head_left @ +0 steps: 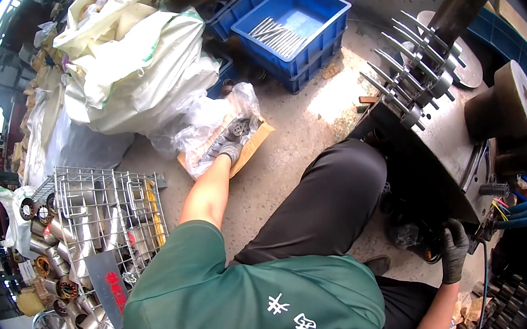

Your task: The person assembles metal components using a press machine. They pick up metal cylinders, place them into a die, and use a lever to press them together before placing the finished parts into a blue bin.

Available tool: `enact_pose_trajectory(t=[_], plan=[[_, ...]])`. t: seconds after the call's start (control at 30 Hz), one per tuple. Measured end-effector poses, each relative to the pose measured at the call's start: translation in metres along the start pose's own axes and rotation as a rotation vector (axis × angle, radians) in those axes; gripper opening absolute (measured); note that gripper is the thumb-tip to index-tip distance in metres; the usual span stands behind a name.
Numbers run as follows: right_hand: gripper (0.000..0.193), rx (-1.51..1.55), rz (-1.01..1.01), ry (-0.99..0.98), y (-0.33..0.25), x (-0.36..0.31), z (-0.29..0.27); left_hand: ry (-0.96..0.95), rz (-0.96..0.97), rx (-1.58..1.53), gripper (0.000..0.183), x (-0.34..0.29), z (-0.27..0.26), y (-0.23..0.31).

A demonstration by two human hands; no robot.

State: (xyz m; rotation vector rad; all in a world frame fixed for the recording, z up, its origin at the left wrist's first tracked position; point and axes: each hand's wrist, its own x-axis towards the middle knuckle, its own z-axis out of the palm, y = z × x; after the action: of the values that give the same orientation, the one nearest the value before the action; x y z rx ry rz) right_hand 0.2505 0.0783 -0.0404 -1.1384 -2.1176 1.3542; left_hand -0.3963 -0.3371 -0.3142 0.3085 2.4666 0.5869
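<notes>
Likely picking step: left hand [231, 152] in carton [255, 148] at grey parts [239, 129], grip can't tell; right hand [454, 248], well right of carton, loosely open; next probably needs 1 firm pinch.

Logged rods [279, 37] in bin [324, 44], toward near edge. Noted parts [238, 128] in carton [256, 147], left of machine table [455, 130]; spotted pin fixture [443, 83] along table's left edge.
</notes>
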Motion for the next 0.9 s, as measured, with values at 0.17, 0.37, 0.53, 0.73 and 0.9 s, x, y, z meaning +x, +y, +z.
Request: enact_pose_trajectory(t=[0.17,0.37,0.53,0.73,0.9], plan=[[0.022,-0.099,-0.007,-0.083,-0.016,-0.012,0.011,0.156,0.327,0.319,0.039,-0.035,-0.004,-0.024],[0.028,-0.075,0.007,-0.205,-0.063,-0.013,0.034,0.05,-0.016,0.309,0.029,-0.035,-0.029,-0.051],[0.028,-0.324,-0.218,-0.222,-0.048,-0.016,0.028,0.203,0.359,-0.355,0.026,-0.057,-0.045,0.081],[0.026,-0.467,-0.395,-0.191,-0.056,-0.008,0.031,-0.098,1.22,-0.112,0.013,-0.234,-0.121,0.355],[0.024,-0.302,-0.346,-0.05,-0.073,0.005,0.013,-0.63,1.237,0.452,0.022,-0.243,-0.003,0.427]])
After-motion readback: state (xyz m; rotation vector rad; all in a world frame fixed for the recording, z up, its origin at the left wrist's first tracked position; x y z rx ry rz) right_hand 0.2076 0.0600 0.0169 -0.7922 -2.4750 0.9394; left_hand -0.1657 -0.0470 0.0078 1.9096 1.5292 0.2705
